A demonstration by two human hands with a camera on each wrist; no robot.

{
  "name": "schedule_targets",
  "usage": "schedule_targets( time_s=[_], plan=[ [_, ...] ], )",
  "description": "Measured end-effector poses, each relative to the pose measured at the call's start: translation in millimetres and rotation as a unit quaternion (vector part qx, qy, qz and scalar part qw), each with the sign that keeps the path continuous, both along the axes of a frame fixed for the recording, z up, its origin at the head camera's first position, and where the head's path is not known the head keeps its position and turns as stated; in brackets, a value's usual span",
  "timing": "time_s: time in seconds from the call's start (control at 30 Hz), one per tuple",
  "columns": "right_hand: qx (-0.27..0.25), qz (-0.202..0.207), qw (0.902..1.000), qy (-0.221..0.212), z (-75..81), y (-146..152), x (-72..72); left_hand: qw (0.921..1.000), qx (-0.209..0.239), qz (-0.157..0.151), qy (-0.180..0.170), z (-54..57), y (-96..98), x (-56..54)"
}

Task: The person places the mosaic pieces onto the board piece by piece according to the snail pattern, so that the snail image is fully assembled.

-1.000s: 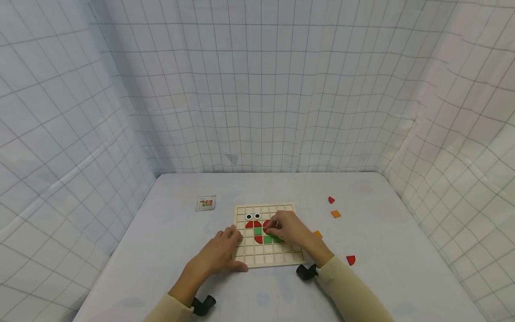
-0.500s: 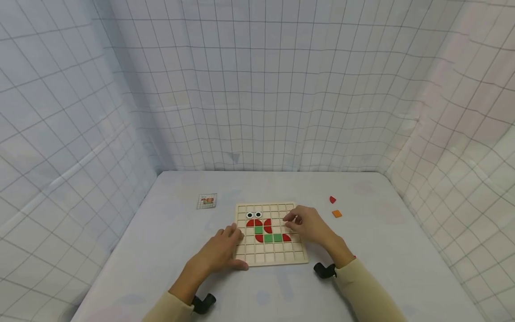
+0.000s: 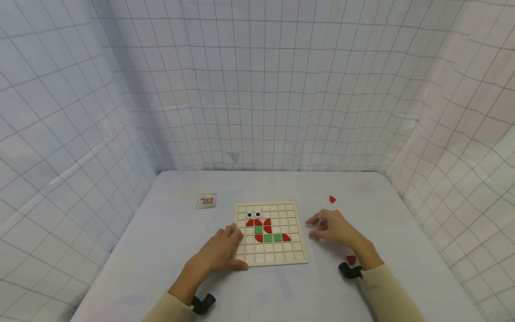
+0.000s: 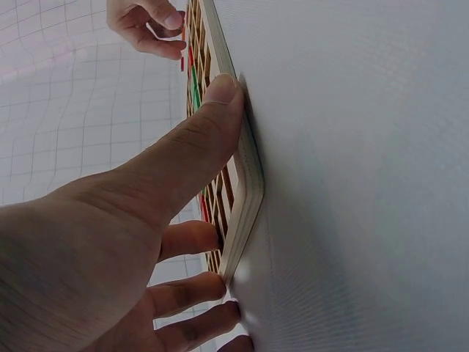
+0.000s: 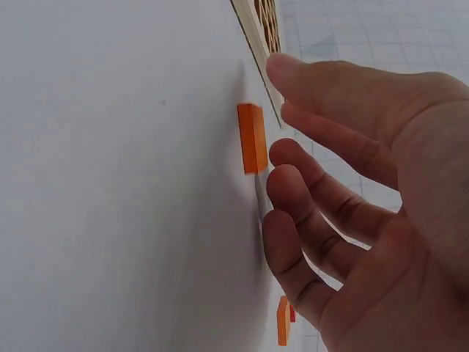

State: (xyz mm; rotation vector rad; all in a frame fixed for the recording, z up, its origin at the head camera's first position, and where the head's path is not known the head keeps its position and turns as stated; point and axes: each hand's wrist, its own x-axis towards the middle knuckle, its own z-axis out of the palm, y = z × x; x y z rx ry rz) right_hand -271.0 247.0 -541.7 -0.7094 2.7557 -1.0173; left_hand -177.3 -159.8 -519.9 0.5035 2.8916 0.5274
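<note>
A wooden grid board [image 3: 299, 256] lies on the table, bearing eye tiles [image 3: 258, 214], red quarter-round tiles [image 3: 286, 237] and green square tiles [image 3: 268, 238]. My left hand [image 3: 220, 249] rests at the board's near left corner; its thumb presses the front edge and its fingers touch the left side. Right of the board, my right hand [image 3: 334, 229] hovers with loosely bent fingers and nothing between them. An orange square tile [image 5: 253, 139] lies on the table just beside those fingertips in the right wrist view; the hand hides it in the head view.
Another orange tile [image 3: 338, 211] shows partly behind the right hand. One red quarter tile [image 3: 332, 199] lies at the back right, another [image 3: 351, 260] by the right wrist. A small picture card [image 3: 206, 201] sits left of the board. Gridded cloth [image 3: 257, 112] walls the table.
My right hand has moved from over the board to the table on its right. The red quarter tile it pinched a second ago now lies in the grid. My left hand stays put.
</note>
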Motion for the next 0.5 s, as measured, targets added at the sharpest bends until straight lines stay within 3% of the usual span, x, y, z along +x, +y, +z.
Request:
schedule_targets(
  time_s=[0.17,0.5],
  plan=[
    [-0.001,0.024,0.9997,-0.011,-2.8,14,-0.9,1.0000,0.001,0.005,-0.003,0.4,0.3,-0.9],
    [-0.010,0.025,0.9992,-0.031,-4.2,20,-0.7,0.9999,0.004,0.010,-0.010,-0.6,0.3,-1.4]
  ],
)
